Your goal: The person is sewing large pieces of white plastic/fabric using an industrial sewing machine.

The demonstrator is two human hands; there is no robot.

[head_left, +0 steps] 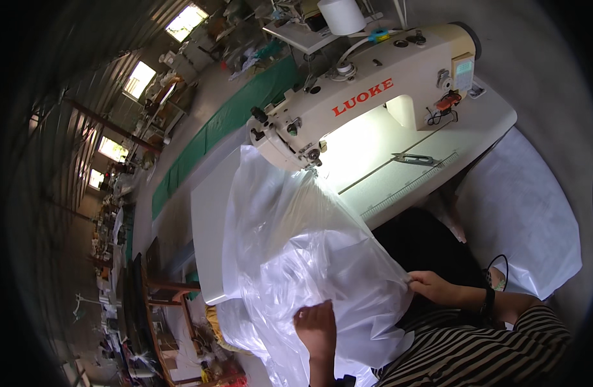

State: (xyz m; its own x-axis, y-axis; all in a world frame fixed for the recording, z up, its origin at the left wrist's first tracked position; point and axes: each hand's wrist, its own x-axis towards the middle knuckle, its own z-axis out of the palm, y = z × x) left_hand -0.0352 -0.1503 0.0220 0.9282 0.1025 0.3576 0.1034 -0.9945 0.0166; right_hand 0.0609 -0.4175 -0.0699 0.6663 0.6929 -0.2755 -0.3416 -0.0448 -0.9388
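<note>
A wide translucent plastic sheet (303,258) drapes off the sewing machine's bed in loose, shiny folds toward my lap. Its far end runs under the needle area of the white sewing machine (374,77). At the sheet's right edge, my right hand (432,287) pinches the border between thumb and fingers. My left hand (317,327) is closed with curled fingers on the near part of the sheet, apparently gripping a fold. Thread snips (414,159) lie on the machine's bed, right of the lit needle area.
The pale machine table (490,122) carries a ruler scale along its near edge. More white sheeting (522,213) hangs at the right. A white thread cone (342,16) stands behind the machine. Wooden frame legs (155,300) stand at the lower left, and a green-edged surface (213,132) lies beyond.
</note>
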